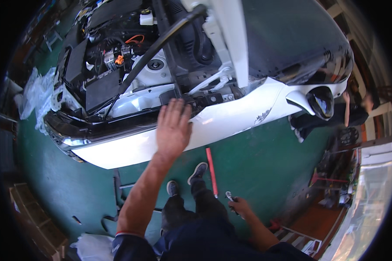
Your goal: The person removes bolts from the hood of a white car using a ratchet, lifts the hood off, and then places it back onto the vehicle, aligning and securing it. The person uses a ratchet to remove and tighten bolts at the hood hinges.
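A white car (231, 115) stands in front of me with its bonnet raised and the engine bay (117, 65) exposed. My left hand (173, 126) lies flat, fingers spread, on the top edge of the white front wing beside the engine bay. My right hand (239, 206) hangs low by my right leg and grips a small metal ratchet tool (230, 198). A black prop rod (161, 43) crosses the engine bay diagonally.
A long red bar (211, 172) lies on the green floor (265, 161) by my feet (198, 172). Metal tools (117, 191) lie at lower left, white plastic sheeting (35, 93) at left. Another person (357, 108) stands past the black side mirror (321, 102). Cardboard boxes (35, 222) sit bottom left.
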A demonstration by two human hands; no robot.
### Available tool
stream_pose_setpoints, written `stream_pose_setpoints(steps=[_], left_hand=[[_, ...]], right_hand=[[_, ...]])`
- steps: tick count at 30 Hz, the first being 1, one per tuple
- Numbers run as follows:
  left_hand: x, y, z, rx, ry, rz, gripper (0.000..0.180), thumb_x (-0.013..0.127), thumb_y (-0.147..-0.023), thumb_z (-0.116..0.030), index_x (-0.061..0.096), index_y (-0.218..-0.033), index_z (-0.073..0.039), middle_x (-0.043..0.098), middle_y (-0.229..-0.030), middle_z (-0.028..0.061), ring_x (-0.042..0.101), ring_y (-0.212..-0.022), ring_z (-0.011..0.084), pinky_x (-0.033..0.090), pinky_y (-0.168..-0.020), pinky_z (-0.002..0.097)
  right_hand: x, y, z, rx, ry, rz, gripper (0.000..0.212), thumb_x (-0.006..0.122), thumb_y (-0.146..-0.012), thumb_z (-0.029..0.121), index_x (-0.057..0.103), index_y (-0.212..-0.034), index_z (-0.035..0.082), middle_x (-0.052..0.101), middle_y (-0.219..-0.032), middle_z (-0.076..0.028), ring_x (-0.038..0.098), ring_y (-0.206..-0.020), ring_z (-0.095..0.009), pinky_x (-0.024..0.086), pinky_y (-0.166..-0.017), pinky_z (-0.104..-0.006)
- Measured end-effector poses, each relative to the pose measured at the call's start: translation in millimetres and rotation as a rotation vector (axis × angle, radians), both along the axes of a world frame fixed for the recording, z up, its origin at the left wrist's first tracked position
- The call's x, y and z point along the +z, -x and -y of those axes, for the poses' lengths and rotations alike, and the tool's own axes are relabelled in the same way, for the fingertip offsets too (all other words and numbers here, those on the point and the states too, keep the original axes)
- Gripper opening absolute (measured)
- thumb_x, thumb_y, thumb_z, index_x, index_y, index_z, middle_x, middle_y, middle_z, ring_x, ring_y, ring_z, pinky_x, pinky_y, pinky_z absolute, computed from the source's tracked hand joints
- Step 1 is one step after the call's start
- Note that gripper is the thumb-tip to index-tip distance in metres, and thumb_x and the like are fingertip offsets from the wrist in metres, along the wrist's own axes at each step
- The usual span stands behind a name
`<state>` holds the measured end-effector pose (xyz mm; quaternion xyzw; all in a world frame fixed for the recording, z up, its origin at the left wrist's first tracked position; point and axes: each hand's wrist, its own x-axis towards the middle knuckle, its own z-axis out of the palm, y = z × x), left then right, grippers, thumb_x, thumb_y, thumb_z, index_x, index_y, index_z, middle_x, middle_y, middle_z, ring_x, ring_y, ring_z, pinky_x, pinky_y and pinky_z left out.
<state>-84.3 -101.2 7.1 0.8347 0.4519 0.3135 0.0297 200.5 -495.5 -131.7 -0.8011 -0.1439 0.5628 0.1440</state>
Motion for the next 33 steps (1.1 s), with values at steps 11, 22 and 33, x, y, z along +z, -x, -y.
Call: stream_pose_setpoints(steps=[11, 22, 33], left_hand=[[-12.1, 53.6, -21.7, 0.101, 0.119, -0.031, 0.080, 0.081, -0.085, -0.050, 0.058, -0.146, -0.003, 0.060, -0.146, 0.0229, 0.056, -0.137, 0.0414, 0.039, -0.120, 0.0545], [-8.5, 52.7, -27.0, 0.073, 0.248, -0.034, 0.080, 0.079, -0.085, -0.049, 0.058, -0.146, -0.002, 0.059, -0.144, 0.0240, 0.055, -0.138, 0.0427, 0.037, -0.119, 0.0593], [-3.7, 50.6, -25.8, 0.076, 0.250, -0.024, 0.080, 0.081, -0.083, -0.043, 0.057, -0.145, 0.000, 0.059, -0.145, 0.0263, 0.056, -0.137, 0.0452, 0.038, -0.118, 0.0613]], right_hand=[[-252.8, 84.7, -143.3, 1.136, 0.060, 0.260, 0.047, 0.069, -0.097, 0.044, 0.070, -0.125, 0.006, 0.076, -0.112, -0.017, 0.075, -0.101, -0.037, 0.060, -0.086, -0.0496], [-206.2, 86.1, -191.3, 0.894, -0.499, 0.300, 0.037, 0.069, -0.099, 0.037, 0.073, -0.121, 0.008, 0.076, -0.111, -0.017, 0.074, -0.104, -0.035, 0.058, -0.090, -0.0461], [149.0, 54.8, -366.8, 0.122, -1.653, -0.116, 0.039, 0.064, -0.103, 0.029, 0.059, -0.072, 0.005, 0.052, -0.061, -0.005, 0.045, -0.054, -0.018, 0.030, -0.054, -0.0310]])
